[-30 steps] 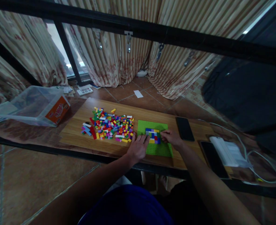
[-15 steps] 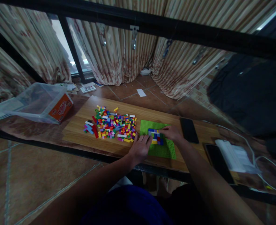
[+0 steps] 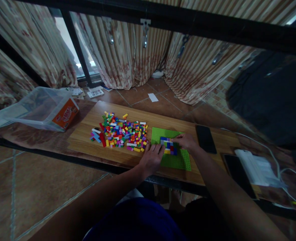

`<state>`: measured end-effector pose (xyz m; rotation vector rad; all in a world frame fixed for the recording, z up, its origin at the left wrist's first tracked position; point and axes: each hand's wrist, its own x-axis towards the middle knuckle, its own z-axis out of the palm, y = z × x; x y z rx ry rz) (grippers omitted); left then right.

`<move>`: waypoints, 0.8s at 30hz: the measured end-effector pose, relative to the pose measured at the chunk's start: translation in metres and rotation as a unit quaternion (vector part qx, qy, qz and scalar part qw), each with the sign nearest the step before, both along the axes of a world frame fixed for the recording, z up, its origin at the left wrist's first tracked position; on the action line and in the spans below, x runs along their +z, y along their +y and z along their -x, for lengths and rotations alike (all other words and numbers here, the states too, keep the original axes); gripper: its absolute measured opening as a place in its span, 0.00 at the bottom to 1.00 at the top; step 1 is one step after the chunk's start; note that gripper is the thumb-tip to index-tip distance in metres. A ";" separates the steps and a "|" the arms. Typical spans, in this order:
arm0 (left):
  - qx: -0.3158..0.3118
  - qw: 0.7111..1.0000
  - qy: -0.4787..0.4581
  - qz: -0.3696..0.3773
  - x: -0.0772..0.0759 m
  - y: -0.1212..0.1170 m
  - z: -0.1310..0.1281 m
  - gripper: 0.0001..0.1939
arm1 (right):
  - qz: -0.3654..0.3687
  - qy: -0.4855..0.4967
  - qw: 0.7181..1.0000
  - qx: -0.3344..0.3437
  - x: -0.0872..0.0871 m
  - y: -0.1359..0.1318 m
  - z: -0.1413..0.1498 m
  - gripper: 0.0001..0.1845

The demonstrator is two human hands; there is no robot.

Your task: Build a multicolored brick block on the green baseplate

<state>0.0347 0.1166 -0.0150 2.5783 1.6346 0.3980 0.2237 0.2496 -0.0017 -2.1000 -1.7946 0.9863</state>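
A green studded baseplate (image 3: 174, 161) lies on the wooden board (image 3: 87, 140). A small block of blue, red, yellow and purple bricks (image 3: 168, 146) is built on it. My left hand (image 3: 151, 158) lies flat on the plate's left edge, fingers stretched toward the block. My right hand (image 3: 187, 141) is at the block's right side with fingers curled and pinched against it. Whether it holds a brick is too small to tell. A heap of loose coloured bricks (image 3: 121, 132) lies left of the plate.
A clear plastic bin with an orange label (image 3: 44, 108) lies at the far left. A dark phone (image 3: 205, 139) lies right of the plate, another phone (image 3: 238, 174) and a white device with cables (image 3: 257, 167) further right. Curtains hang behind.
Both hands stay at the brick block. My right hand has shifted slightly up along the block's right side. The view has drifted a little.
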 end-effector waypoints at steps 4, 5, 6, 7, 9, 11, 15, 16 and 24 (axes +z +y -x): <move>0.000 1.000 0.005 -0.001 0.000 0.000 0.000 0.24 | -0.005 0.014 1.000 -0.001 -0.005 0.002 -0.002 0.15; -0.002 1.000 0.006 -0.002 -0.001 0.000 0.000 0.24 | -0.008 0.020 1.000 -0.002 -0.006 0.002 -0.002 0.14; -0.002 1.000 0.005 -0.003 -0.001 0.000 0.000 0.24 | -0.010 0.026 1.000 -0.004 -0.006 0.002 -0.002 0.14; -0.003 1.000 0.005 -0.005 -0.001 0.000 0.000 0.24 | -0.011 0.032 0.999 -0.006 -0.006 0.002 -0.002 0.14; -0.005 1.000 0.002 -0.006 -0.002 0.001 0.000 0.24 | -0.010 0.042 0.999 -0.010 -0.004 0.001 -0.002 0.14; -0.006 1.000 -0.001 -0.006 -0.002 0.001 0.001 0.24 | -0.008 0.055 0.998 -0.014 0.000 -0.002 -0.002 0.15; -0.005 1.000 0.001 -0.008 -0.002 0.001 0.002 0.25 | -0.005 0.099 0.995 -0.026 0.006 -0.011 -0.004 0.15; -0.003 1.000 0.002 -0.007 -0.001 0.001 0.002 0.25 | -0.005 0.113 0.993 -0.029 0.006 -0.013 -0.005 0.15; 0.009 1.000 -0.003 -0.006 -0.004 0.000 0.002 0.26 | -0.052 0.174 0.980 -0.085 0.004 -0.028 -0.012 0.14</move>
